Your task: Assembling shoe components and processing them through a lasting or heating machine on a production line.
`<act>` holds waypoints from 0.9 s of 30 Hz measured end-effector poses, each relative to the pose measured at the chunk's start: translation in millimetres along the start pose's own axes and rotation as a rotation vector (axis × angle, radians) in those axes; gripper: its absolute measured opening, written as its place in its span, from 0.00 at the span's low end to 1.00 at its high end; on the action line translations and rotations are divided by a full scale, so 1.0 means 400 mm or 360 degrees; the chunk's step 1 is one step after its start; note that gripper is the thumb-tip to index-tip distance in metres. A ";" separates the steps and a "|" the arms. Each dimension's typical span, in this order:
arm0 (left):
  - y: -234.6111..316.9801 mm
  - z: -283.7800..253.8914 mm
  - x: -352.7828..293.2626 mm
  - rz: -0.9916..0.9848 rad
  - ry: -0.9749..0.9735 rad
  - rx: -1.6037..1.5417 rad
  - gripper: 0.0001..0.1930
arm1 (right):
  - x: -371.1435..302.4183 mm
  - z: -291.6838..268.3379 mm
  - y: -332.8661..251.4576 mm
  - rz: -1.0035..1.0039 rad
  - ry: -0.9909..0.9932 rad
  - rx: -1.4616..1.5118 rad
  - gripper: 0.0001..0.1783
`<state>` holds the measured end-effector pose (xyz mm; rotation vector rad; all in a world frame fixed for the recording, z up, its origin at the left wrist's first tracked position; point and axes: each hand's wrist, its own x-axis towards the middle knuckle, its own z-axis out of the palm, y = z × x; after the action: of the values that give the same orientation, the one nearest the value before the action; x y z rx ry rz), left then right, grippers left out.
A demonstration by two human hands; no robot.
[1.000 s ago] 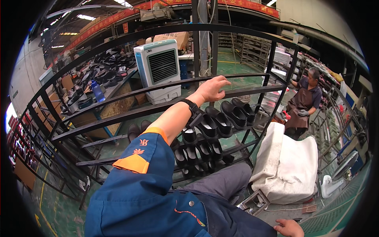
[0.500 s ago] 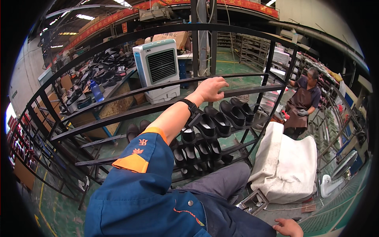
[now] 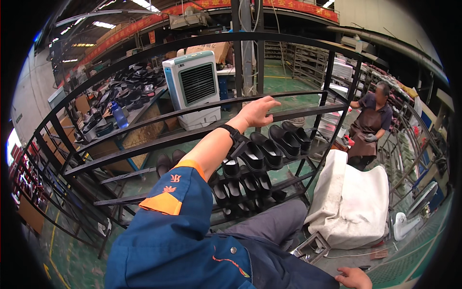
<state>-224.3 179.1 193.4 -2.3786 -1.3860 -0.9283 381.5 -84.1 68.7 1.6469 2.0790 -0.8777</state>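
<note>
The left hand (image 3: 260, 111) is reaching over the black metal rack (image 3: 308, 111), its fingers loosely curling at a rail — whether they are gripping it, I cannot tell. Black slip-on shoes (image 3: 285, 143) are standing in rows on the rack's lower tiers, just below and beside that hand. The right hand (image 3: 353, 278) is lying low at the picture's edge, partly cut off — its grip is not showing. An off-white cover (image 3: 351, 207) is draping over something bulky nearby.
</note>
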 end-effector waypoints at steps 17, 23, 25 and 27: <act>-0.027 0.007 0.006 0.0273 0.0120 0.0163 0.17 | 0.005 0.001 0.001 0.0013 -0.0004 -0.0077 0.29; -0.022 0.006 0.007 0.0402 0.0279 0.0295 0.17 | 0.019 0.017 0.044 0.0028 0.0000 -0.0051 0.35; -0.024 0.008 0.001 0.0274 0.0183 0.0170 0.16 | 0.021 0.013 0.038 0.0029 -0.0001 -0.0045 0.34; -0.018 0.010 0.000 0.0153 0.0089 0.0034 0.16 | 0.020 0.016 0.040 0.0054 -0.0007 -0.0039 0.34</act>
<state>-228.7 185.0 189.5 -2.3623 -1.2435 -0.9419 394.1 -80.2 55.3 1.6612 2.0444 -0.8407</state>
